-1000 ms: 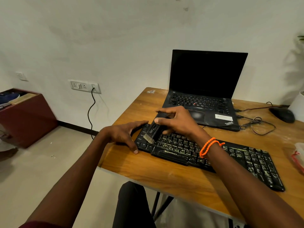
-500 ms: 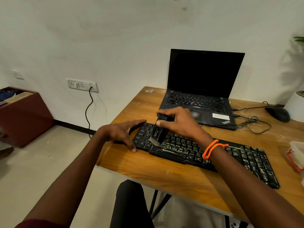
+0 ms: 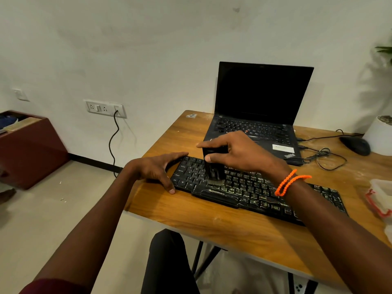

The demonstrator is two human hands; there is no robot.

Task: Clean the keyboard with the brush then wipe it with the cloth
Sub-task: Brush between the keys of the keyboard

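**Brushing under way at the left end; the wipe is yet to come**

Your right hand is wrapped round the black brush, thumb on the near face and fingers over the top, holding it upright with the pale bristles down on the keys. Your left hand lies flat with fingers spread, thumb along the near edge and fingers along the far edge of the keyboard, pinning its left end so it cannot slide.

The brush stands on the left part of the keyboard, just above the raised strip with the maker's name. The keyboard lies slantwise along the near left part of the worktop, its left end close to the worktop's left edge and its right end running off under your right forearm.

Judging by how the keys look, you are early in the first step. The few columns left of the brush read dark and clean; the keys to its right, through the middle and on toward the right end, show pale dust between and on the caps. That whole stretch seems left to brush.

The wiping step has not begun. No cloth can be made out with certainty; at the worktop's right edge sits a clear tub with a red trim, contents unclear. Behind the keyboard stand a laptop and, toward the far right corner, a mouse.
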